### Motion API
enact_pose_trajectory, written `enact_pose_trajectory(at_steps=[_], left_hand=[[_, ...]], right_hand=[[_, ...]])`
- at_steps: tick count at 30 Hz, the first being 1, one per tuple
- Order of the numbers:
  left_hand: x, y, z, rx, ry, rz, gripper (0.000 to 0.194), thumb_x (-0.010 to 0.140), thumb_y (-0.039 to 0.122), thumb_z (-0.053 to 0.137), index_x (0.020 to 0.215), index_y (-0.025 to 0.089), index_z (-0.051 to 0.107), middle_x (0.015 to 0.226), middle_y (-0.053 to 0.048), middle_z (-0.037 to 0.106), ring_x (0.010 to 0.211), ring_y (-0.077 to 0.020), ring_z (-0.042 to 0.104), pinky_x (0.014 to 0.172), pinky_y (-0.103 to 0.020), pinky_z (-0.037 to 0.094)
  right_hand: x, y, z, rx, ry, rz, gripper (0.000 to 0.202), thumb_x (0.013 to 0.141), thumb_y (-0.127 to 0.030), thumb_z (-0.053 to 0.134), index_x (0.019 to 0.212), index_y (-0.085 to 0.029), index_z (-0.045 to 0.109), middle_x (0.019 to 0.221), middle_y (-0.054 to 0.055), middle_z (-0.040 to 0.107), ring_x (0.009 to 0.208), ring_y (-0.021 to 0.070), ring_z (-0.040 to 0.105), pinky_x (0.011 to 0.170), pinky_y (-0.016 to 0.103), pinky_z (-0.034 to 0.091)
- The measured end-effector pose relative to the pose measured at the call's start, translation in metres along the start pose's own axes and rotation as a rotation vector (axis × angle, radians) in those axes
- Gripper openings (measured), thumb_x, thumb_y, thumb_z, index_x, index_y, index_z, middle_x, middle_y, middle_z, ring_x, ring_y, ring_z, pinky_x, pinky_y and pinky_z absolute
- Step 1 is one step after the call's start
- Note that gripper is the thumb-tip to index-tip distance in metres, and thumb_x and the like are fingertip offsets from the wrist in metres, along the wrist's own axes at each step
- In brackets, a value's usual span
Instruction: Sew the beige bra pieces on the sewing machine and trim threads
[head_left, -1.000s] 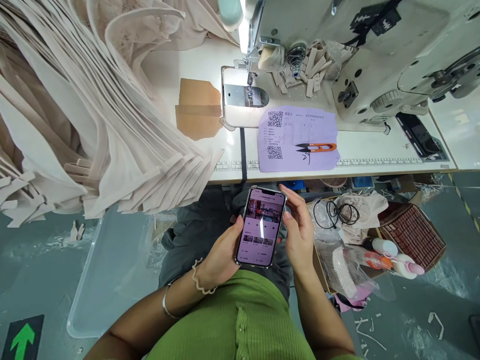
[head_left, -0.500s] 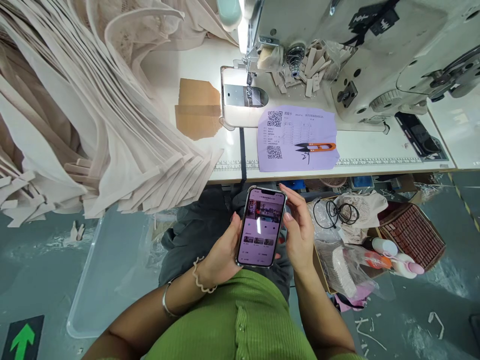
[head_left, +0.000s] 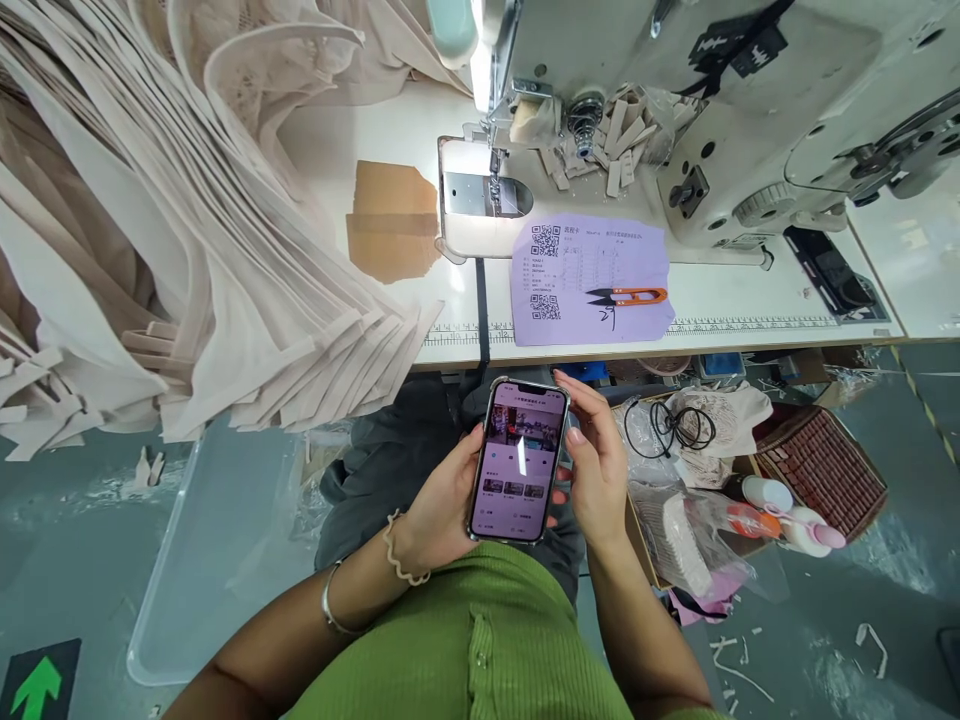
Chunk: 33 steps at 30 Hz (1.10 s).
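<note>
A smartphone [head_left: 517, 462] with a lit screen is held upright-facing above my lap, just in front of the table edge. My left hand [head_left: 441, 505] is closed around its left side, thumb along the edge and fingers passing behind. Fingertips show at the phone's right side. Against the right edge, my right hand [head_left: 602, 475] has its thumb and index finger at the phone's upper right; part of its grip is hidden. Beyond the phone, orange thread snips [head_left: 637, 297] lie on a purple printed card [head_left: 547, 275] on the sewing table [head_left: 750, 300].
A sewing machine [head_left: 750, 150] stands at the back right, with small pale fabric pieces [head_left: 622, 130] beside it. Stacked beige garments [head_left: 225, 270] hang over the table's left edge. Brown cardboard [head_left: 392, 220] lies near the needle. A filled box [head_left: 641, 540] and woven basket [head_left: 821, 465] are at right.
The phone has tilted and shifted slightly down and left in view, still in my hands. More fingertips show at its right edge. The whole scene has moved slightly with the camera.
</note>
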<state>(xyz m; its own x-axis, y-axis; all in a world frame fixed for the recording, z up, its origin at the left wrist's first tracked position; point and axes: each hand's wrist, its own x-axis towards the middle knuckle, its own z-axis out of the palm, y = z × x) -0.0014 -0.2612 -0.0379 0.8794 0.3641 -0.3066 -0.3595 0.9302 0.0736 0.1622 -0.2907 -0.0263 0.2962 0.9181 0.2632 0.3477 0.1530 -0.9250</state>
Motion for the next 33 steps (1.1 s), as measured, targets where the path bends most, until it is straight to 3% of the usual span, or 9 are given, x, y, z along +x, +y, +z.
enact_pose_trajectory(at_steps=[19,26,33], left_hand=[[-0.0003,0.0007,0.0053,-0.011,0.021,0.020,0.059,0.101,0.052,0.033,0.124,0.009,0.067,0.103,-0.017,0.075,0.092,-0.0280,0.073,0.084,-0.041,0.055],[0.0005,0.0005,0.0006,-0.008,0.057,0.017,0.062,0.101,0.053,0.033,0.131,0.007,0.062,0.105,-0.018,0.075,0.099,-0.0312,0.071,0.097,-0.049,0.050],[-0.0007,0.0007,0.0013,0.010,0.034,0.022,0.060,0.099,0.054,0.038,0.131,0.009,0.062,0.106,-0.018,0.075,0.102,-0.0321,0.071,0.098,-0.050,0.049]], right_hand=[[-0.0022,0.0000,0.0022,0.014,0.009,0.024,0.031,0.099,-0.032,0.049,0.128,-0.027,0.060,0.138,0.006,0.059,0.131,0.0235,0.052,0.111,0.048,0.042],[-0.0025,0.0007,0.0036,0.011,0.014,0.030,0.031,0.099,-0.033,0.049,0.127,-0.026,0.060,0.138,0.008,0.059,0.131,0.0252,0.052,0.111,0.052,0.042],[-0.0009,-0.0014,0.0042,-0.009,0.018,0.022,0.032,0.098,-0.033,0.049,0.128,-0.027,0.060,0.137,0.007,0.060,0.131,0.0254,0.052,0.110,0.052,0.043]])
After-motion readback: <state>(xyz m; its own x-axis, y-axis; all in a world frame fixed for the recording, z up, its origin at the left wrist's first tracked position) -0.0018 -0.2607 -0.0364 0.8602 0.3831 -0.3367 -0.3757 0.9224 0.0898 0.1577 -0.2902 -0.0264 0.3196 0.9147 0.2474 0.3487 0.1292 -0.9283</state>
